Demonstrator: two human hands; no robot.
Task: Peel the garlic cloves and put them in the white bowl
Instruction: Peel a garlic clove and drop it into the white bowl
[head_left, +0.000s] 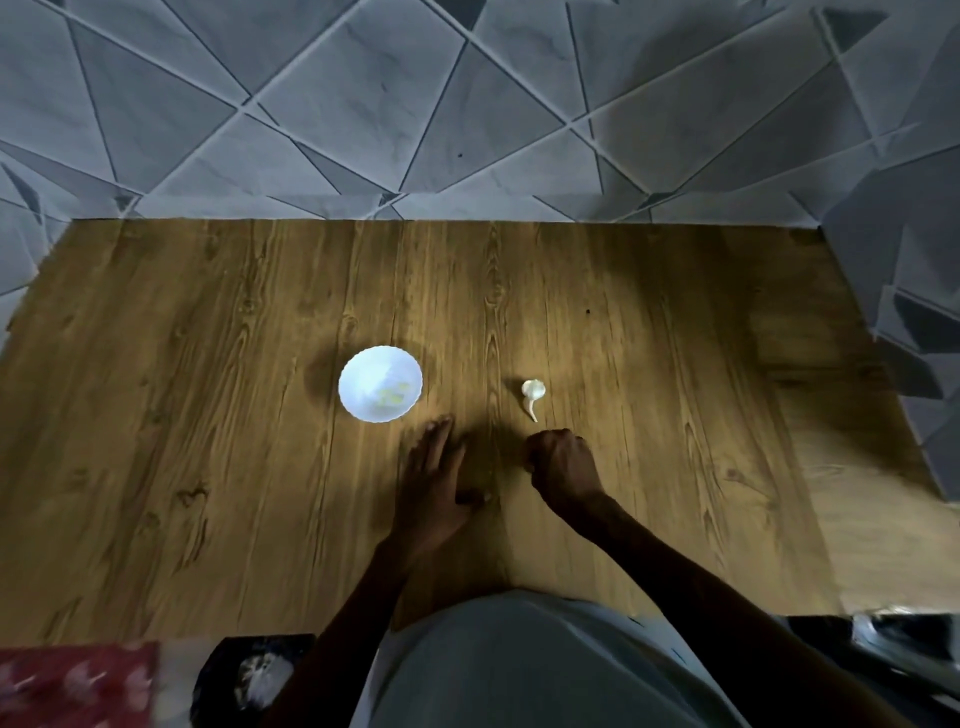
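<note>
One garlic bulb (533, 389), stalk lengthwise toward right hand (563, 467), fingers curled, contents unseen; left hand (434, 480) fingers flat.

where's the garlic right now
In the head view, the garlic bulb lies on the wooden table, to the right of the white bowl, just beyond the right hand.

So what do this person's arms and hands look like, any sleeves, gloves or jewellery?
Both forearms are bare, with no sleeve in view. The left hand and right hand wear no gloves, and no ring, watch or bracelet shows in the dim light. A pale grey top sits below.
</note>
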